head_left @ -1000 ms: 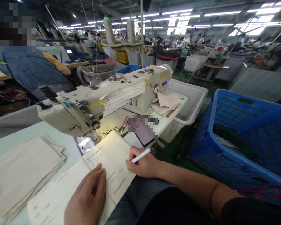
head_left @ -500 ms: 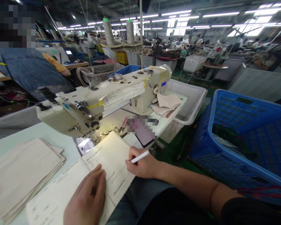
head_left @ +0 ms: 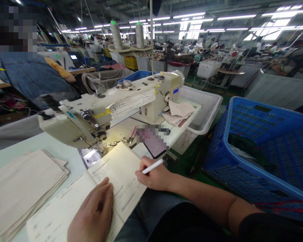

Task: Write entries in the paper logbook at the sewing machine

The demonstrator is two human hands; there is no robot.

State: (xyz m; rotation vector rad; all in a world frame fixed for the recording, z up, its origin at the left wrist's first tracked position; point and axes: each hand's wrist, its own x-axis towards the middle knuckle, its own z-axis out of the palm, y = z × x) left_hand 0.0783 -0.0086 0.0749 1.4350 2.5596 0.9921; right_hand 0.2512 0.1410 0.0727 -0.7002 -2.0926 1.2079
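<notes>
A white pen (head_left: pixel 153 166) was gripped in the right hand (head_left: pixel 151 173), its fingers closed around the lower end and its upper end left slanting out above the knuckles. The hand was rested on the right-hand page of an open notebook (head_left: pixel 121 158); because the tip was hidden by the fingers, its contact with the paper could not be told for certain. The left hand (head_left: pixel 92 211) was laid open, fingers together and slightly bent, near the notebook's fold. The notebook was spread on the counter (head_left: pixel 27 144) before the sewing machine (head_left: pixel 151 112), beside stacked cloth (head_left: pixel 25 181).
</notes>
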